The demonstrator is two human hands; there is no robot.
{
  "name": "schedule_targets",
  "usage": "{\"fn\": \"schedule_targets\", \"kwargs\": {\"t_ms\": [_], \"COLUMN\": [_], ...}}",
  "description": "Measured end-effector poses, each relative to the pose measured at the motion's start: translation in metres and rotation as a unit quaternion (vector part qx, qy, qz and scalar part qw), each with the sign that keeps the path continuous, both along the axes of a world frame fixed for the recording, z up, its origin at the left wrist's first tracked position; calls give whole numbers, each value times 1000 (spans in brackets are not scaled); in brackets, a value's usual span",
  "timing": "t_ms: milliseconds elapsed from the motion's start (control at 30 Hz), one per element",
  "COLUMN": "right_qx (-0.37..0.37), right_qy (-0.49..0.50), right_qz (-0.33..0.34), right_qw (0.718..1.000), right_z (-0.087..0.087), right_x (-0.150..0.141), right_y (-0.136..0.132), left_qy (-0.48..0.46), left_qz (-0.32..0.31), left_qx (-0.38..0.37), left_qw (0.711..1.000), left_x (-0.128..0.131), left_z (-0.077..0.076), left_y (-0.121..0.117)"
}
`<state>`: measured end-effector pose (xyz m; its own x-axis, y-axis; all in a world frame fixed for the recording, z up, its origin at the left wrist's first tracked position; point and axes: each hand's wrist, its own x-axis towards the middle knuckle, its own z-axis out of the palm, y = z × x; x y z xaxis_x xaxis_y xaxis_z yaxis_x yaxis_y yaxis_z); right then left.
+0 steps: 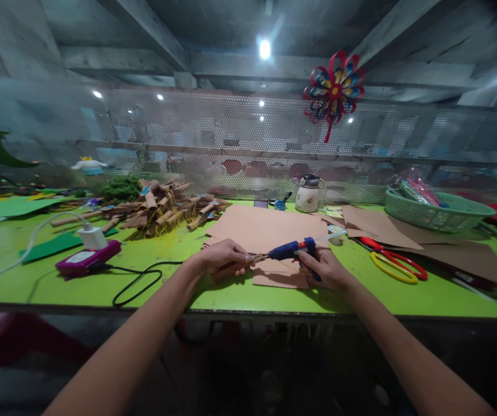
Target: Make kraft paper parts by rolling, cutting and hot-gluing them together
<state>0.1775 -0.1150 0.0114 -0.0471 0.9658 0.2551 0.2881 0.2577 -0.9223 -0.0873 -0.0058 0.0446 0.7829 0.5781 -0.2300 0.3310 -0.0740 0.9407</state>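
Note:
My right hand [324, 267] is wrapped round a blue hot glue gun [286, 250], with a clear glue stick [331, 235] poking out of its back end. The gun's nozzle points left and meets, or nearly meets, a folded strip of brown paper [231, 270]. Pinched on that brown paper is my left hand [227, 256], its fingers closed at the right end. Under and behind both hands lie brown paper sheets [261, 224]. Whether glue is coming out is too small to tell.
On the left are a purple power strip [88, 258], a black cord [138, 270] and a pile of rolled brown paper pieces [161, 208]. To the right lie red and yellow scissors [393, 267] and a green basket [441, 215]. A lidded jar [309, 195] stands behind.

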Motion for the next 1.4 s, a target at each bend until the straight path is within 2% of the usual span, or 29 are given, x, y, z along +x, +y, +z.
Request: {"fn": "schedule_targets", "kwargs": {"t_ms": [600,1100,1400], "right_qx": [13,-9,18], "right_qy": [-28,9,-39], "right_qz": [-2,4,-5], "right_qw": [1000,1000,999], "right_z": [1,0,-4], "right_x": [3,2,5], "right_y": [-1,1,4], "left_qy": [-19,-13,-12], "left_qz": [4,8,9], "left_qx": [-3,-10,-9], "left_qw": [1000,1000,1000], "left_x": [-1,-1,-1], "left_z": [-3,-2,-4], "left_y": [4,2,1]}}
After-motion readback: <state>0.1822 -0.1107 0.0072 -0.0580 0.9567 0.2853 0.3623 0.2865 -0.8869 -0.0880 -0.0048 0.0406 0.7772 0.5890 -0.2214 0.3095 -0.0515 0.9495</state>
